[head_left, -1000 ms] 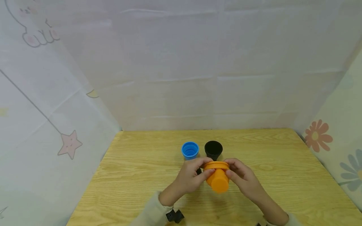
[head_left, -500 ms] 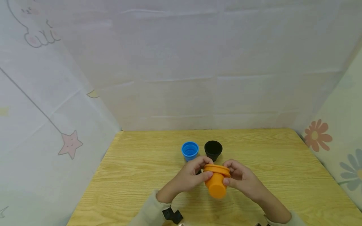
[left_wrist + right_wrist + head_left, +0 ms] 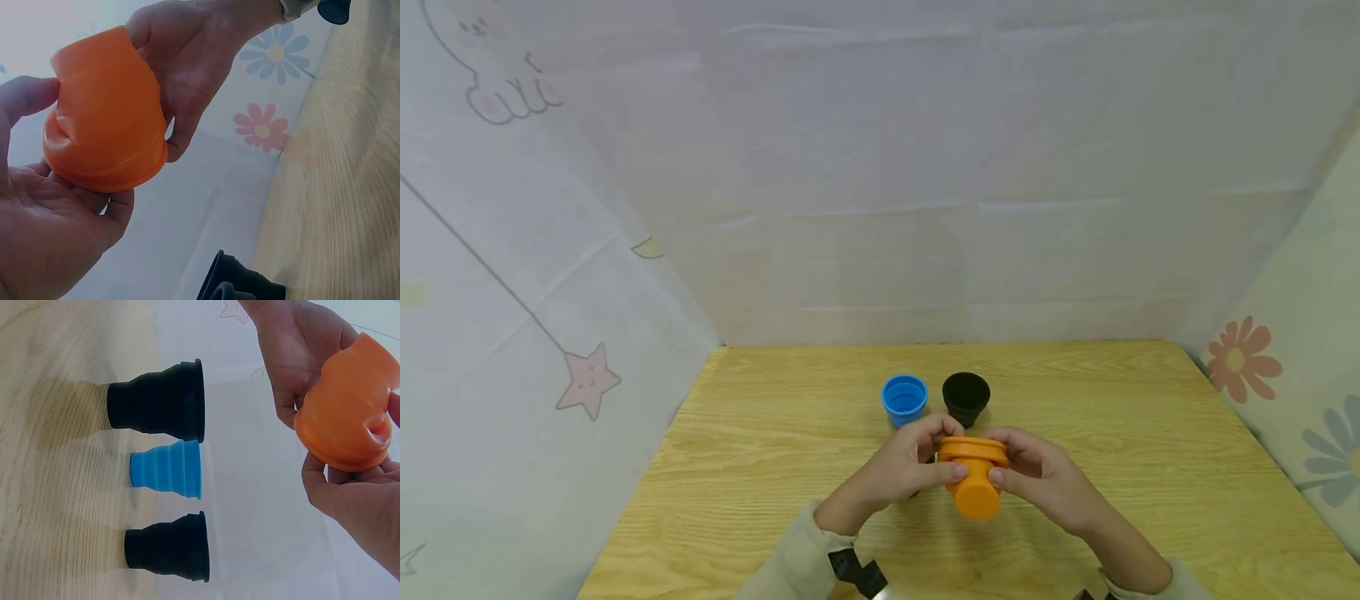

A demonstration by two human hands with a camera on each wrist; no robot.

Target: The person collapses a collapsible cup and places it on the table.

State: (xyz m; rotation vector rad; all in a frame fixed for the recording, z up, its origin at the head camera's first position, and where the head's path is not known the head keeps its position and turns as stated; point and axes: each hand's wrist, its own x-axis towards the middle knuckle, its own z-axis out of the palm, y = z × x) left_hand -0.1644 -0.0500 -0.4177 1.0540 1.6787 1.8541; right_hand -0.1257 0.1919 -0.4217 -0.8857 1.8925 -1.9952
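Both hands hold an orange collapsible cup (image 3: 976,487) above the table, its rim away from the person and its base toward them. My left hand (image 3: 902,467) pinches the rim and wall from the left, thumb on the near side. From the right, my right hand (image 3: 1048,479) does the same. The wrist views show the orange wall (image 3: 106,106) bulging, with a dent by the thumb. Beyond the hands stand a blue collapsible cup (image 3: 905,400) and a black one (image 3: 966,398), mouths up. A second black cup (image 3: 159,400), mostly hidden behind my left hand in the head view, stands closer.
The wooden table (image 3: 760,433) runs back to a pale cloth wall (image 3: 880,208). Patterned side cloths stand left and right, with a star (image 3: 589,381) and flowers (image 3: 1245,358). A black wrist device (image 3: 857,571) sits on the left sleeve.
The orange cup has shifted slightly toward the person, tilting and then levelling. The right thumb has slid inward and lower on its wall. The standing cups stay put.
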